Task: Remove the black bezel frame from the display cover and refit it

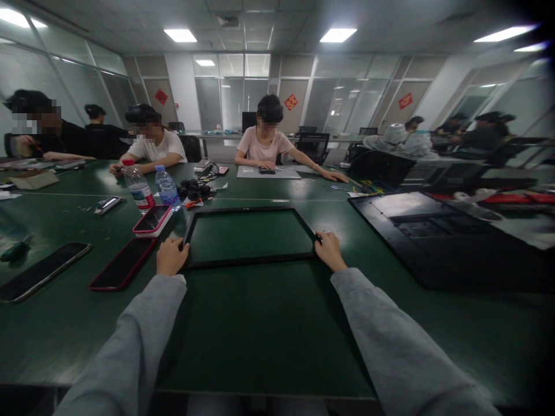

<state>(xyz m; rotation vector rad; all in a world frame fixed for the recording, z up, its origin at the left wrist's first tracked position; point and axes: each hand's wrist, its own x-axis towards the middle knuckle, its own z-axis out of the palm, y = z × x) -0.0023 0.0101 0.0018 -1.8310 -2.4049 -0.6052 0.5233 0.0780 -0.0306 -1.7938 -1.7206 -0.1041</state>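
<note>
Both my hands hold a thin black rectangular frame [255, 261], which looks like a screen bezel, over the green table [264, 323]. My left hand [172, 256] is closed on its left side, thumb toward the inner edge. On the opposite side, my right hand [330, 249] grips near the lower right corner. Green tabletop shows through the frame's opening. Whether the frame touches the table I cannot tell. A phone with a red edge [124, 264] lies just left of my left hand, and a pink-rimmed phone [152, 221] rests on a white box behind it.
Two plastic bottles [168, 188] stand behind the phones. Another dark phone [45, 270] lies at far left. A large black panel [451, 240] covers the table on the right. Black cables [195, 189] are bunched beyond the frame. Co-workers sit across the table, one in a pink shirt [265, 144].
</note>
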